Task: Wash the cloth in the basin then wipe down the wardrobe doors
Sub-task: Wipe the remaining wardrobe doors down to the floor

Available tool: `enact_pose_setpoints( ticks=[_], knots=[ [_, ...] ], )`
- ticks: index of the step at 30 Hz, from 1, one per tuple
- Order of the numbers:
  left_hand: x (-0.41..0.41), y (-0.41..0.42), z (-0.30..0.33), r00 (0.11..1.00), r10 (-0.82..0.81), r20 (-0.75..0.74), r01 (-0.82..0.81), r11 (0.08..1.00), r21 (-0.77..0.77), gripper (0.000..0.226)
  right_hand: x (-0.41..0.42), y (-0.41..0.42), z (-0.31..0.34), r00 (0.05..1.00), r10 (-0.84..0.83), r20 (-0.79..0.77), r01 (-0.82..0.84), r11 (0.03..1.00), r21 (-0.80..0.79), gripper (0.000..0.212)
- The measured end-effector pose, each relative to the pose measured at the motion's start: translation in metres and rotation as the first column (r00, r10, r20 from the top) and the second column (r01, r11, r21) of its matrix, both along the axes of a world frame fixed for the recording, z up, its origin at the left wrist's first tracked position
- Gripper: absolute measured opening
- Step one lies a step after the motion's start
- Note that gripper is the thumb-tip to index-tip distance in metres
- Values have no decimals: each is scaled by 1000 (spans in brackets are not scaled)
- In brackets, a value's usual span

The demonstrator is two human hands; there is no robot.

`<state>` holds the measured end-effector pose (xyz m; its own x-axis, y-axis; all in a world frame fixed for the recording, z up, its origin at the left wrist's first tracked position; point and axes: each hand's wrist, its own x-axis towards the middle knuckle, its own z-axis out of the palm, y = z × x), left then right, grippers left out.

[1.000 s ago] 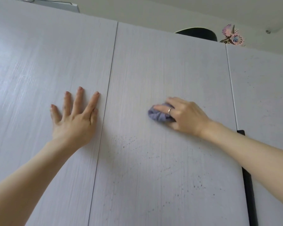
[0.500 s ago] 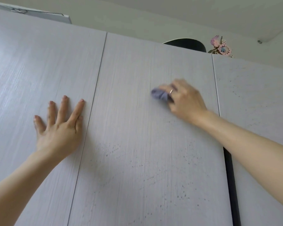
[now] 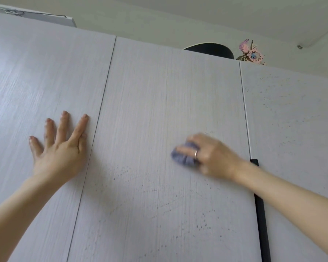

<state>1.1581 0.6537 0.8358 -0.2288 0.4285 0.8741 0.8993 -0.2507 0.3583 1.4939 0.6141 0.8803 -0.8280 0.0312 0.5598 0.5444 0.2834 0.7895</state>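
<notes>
Pale wood-grain wardrobe doors fill the view, with dark specks still dotting the middle door's lower part and the right-hand door. Wiping is the step in hand; washing looks done. The right hand, blurred with motion, grips the bunched purple cloth flat against the middle door, arm reaching up from the lower right. The left hand lies spread, fingers straight, bracing on the left door. Next, the cloth should probably go down over the specks.

Pale wardrobe doors bear a bunched cloth.
</notes>
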Motion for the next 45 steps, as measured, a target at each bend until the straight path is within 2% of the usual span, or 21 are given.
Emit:
enact_pose_setpoints(
  ticks=[2, 4, 5, 6, 7, 10, 12, 13, 15, 17, 18, 20, 24, 27, 29, 31, 34, 36, 39, 42, 45],
  knots=[
    [1, -1, -1, 1000, -2, 8, 2, 1000, 4, 49, 12, 0, 41, 929, 61, -366, -18, 993, 120, 28],
    [2, -1, -1, 1000, -6, 16, 6, 1000, 7, 49, 21, 1, 71, 719, 15, -694, 85, 990, 111, 34],
    [3, -1, -1, 1000, -4, 17, 3, 1000, 7, 49, 21, 2, 73, 636, -12, -772, 109, 991, 74, 39],
    [3, -1, -1, 1000, -3, 20, 3, 1000, 4, 49, 18, 3, 69, 626, -21, -780, 113, 992, 64, 41],
    [3, -1, -2, 1000, -6, 26, 6, 1000, 3, 49, 14, 2, 58, 683, 2, -730, 98, 991, 94, 40],
    [3, 0, -2, 999, -16, 37, 15, 1000, 5, 49, 15, -2, 0, 958, -6, -286, 38, 993, 107, 32],
    [3, 1, -3, 999, -26, 40, 26, 1000, 10, 49, 28, -7, -12, 990, -119, -75, 125, 990, 67, 31],
    [4, 1, -3, 998, -33, 45, 33, 999, 11, 48, 35, -11, -4, 986, -143, -81, 150, 986, 78, 29],
    [5, 1, -3, 998, -34, 49, 33, 999, 15, 48, 43, -13, 24, 953, -108, -282, 162, 971, 174, 30],
    [6, 1, -4, 998, -28, 55, 27, 999, 18, 48, 44, -15, 57, 813, -106, -573, 243, 955, 168, 47],
    [6, 1, -5, 998, -30, 60, 29, 999, 20, 48, 47, -13, 70, 740, -130, -661, 272, 955, 117, 52],
    [6, 2, -5, 997, -31, 64, 29, 999, 31, 48, 46, -11, 74, 669, -122, -733, 254, 964, 72, 53],
    [4, 5, -4, 997, -40, 62, 39, 999, 25, 48, 52, -6, 3, 740, -40, -672, 208, 963, 171, 48],
    [5, 6, -7, 994, -64, 86, 63, 998, 20, 48, 69, -14, -62, 881, -109, -460, 209, 963, 172, 40],
    [7, 6, -7, 993, -72, 94, 70, 997, 27, 48, 74, -23, -56, 929, -165, -330, 229, 960, 164, 35],
    [7, 7, -7, 992, -79, 94, 77, 997, 27, 48, 69, -28, -23, 891, -192, -411, 276, 949, 155, 34],
    [6, 9, -8, 992, -79, 100, 76, 997, 31, 47, 59, -24, 40, 657, -217, -722, 404, 910, 95, 50],
    [7, 11, -10, 992, -78, 102, 73, 996, 50, 47, 55, -18, 56, 576, -223, -786, 423, 905, 53, 52],
    [8, 9, -11, 992, -77, 101, 72, 996, 51, 48, 50, -9, 34, 603, -144, -785, 374, 920, 119, 50],
    [7, 9, -16, 993, -68, 94, 63, 996, 55, 48, 53, -1, -28, 684, -38, -728, 284, 934, 218, 51],
    [8, 9, -19, 993, -69, 96, 65, 997, 50, 48, 54, -8, -90, 806, -55, -590, 208, 959, 194, 37]
  ],
)
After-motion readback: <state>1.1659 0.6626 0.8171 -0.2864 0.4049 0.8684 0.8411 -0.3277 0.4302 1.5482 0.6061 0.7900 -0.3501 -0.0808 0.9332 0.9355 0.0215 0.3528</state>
